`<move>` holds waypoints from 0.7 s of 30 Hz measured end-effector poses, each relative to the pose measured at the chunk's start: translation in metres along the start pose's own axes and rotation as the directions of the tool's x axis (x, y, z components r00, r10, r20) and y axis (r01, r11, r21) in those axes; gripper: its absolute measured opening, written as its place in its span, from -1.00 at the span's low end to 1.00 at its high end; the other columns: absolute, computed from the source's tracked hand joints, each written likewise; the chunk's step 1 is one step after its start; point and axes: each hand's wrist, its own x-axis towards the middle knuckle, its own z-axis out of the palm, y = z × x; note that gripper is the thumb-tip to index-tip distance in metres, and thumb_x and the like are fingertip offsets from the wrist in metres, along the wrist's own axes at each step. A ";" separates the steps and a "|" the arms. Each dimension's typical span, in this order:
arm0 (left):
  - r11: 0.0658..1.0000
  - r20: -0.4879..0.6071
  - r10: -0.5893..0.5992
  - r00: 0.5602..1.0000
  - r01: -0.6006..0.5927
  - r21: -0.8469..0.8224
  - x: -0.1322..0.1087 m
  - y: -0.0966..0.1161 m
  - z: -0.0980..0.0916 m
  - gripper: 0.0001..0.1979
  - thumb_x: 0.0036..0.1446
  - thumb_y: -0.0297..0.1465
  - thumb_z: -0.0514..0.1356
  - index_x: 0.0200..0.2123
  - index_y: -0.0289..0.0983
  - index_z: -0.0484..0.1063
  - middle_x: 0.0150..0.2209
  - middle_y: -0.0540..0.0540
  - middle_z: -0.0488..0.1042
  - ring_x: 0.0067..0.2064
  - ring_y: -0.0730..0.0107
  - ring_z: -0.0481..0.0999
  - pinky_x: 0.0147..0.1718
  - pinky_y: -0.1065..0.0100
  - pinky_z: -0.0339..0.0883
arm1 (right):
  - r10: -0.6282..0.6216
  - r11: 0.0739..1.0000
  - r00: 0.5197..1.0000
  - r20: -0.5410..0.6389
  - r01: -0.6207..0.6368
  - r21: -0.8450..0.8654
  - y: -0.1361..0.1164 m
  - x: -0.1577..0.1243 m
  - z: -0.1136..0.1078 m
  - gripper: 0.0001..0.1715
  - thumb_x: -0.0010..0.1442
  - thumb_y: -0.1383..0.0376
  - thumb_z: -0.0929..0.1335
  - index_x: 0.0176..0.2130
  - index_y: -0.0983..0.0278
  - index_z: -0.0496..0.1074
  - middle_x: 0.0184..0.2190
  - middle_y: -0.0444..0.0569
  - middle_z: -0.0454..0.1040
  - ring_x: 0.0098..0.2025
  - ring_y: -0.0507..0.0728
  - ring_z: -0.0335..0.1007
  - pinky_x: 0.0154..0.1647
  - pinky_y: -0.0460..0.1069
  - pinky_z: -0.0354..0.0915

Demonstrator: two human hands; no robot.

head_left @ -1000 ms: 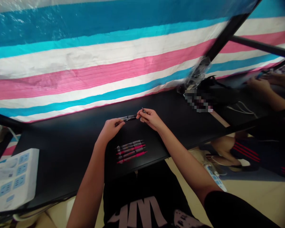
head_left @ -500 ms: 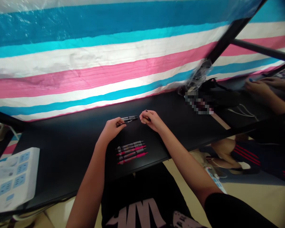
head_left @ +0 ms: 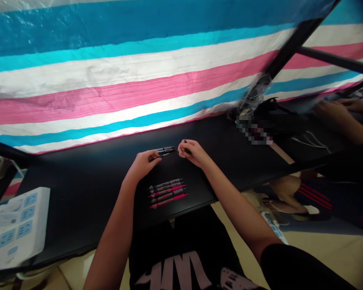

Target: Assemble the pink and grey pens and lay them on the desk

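My left hand [head_left: 145, 162] is closed on a pen [head_left: 165, 155], whose thin pale tip points right out of the fingers. A short gap away, my right hand [head_left: 191, 153] is curled around a small dark pen part [head_left: 186, 150]; most of it is hidden by the fingers. Just behind the left fingers, a couple of dark, clear-barrelled pens [head_left: 167, 149] lie on the black table. Closer to my body, several black and red pens [head_left: 168, 193] lie side by side in a row.
A white power strip [head_left: 27, 225] with blue sockets sits at the left. Toward the right are a clear plastic bag [head_left: 254, 96], a black bag [head_left: 281, 119] and a white cable [head_left: 311, 141]. Another person's hands [head_left: 335, 110] are at far right. A striped sheet [head_left: 124, 88] hangs behind the table.
My hands stay nearly in place, each keeping its hold. The other person's hands at far right have shifted slightly and look blurred.
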 end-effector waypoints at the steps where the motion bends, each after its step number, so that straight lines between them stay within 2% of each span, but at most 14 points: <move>1: 1.000 -0.001 0.002 1.000 -0.002 0.007 0.000 0.000 0.000 -0.86 0.21 -0.31 0.27 -0.32 -0.26 0.56 -0.41 -0.03 0.56 -0.39 0.35 0.45 -0.34 0.34 0.29 | 0.009 1.000 1.000 0.013 -0.009 -0.010 0.000 0.000 0.000 -0.67 0.14 0.17 0.47 -0.49 0.27 0.33 -0.55 -0.18 0.45 -0.67 -0.13 -0.13 -0.50 -0.04 0.09; 6: 0.999 -0.002 0.015 1.000 -0.015 0.039 0.001 0.002 0.000 -0.81 0.23 -0.28 0.24 -0.29 -0.24 0.62 -0.43 -0.03 0.56 -0.41 0.34 0.45 -0.35 0.32 0.29 | 0.029 0.985 0.999 0.017 -0.026 -0.172 0.002 0.000 0.000 -0.77 0.08 0.20 0.49 -0.35 0.28 0.45 -0.54 -0.17 0.43 -0.61 -0.08 0.05 -0.54 -0.08 0.00; 12: 0.997 0.017 0.034 0.999 -0.035 0.063 0.000 0.003 0.000 -0.78 0.26 -0.26 0.22 -0.26 -0.22 0.65 -0.42 -0.04 0.57 -0.42 0.32 0.46 -0.35 0.31 0.29 | -0.027 0.927 1.000 0.013 0.030 -0.374 0.009 0.001 0.000 -0.77 0.09 0.19 0.48 -0.25 0.27 0.55 -0.46 -0.11 0.49 -0.51 -0.01 0.23 -0.50 -0.08 0.13; 17: 0.997 0.029 0.047 0.998 -0.048 0.067 0.000 0.005 0.000 -0.78 0.27 -0.26 0.22 -0.26 -0.20 0.65 -0.44 -0.03 0.56 -0.43 0.33 0.45 -0.36 0.32 0.28 | 0.015 0.916 0.998 0.061 0.011 -0.401 0.012 0.001 0.001 -0.73 0.12 0.16 0.47 -0.21 0.27 0.60 -0.44 -0.09 0.52 -0.51 -0.01 0.24 -0.49 -0.08 0.14; 21: 0.997 0.022 0.040 0.999 -0.041 0.065 0.000 0.005 0.000 -0.78 0.27 -0.26 0.22 -0.26 -0.21 0.65 -0.44 -0.03 0.55 -0.43 0.33 0.44 -0.37 0.32 0.27 | -0.004 0.920 0.999 0.041 0.020 -0.391 0.012 0.001 0.000 -0.74 0.13 0.16 0.47 -0.22 0.27 0.59 -0.45 -0.09 0.52 -0.52 -0.02 0.21 -0.50 -0.08 0.13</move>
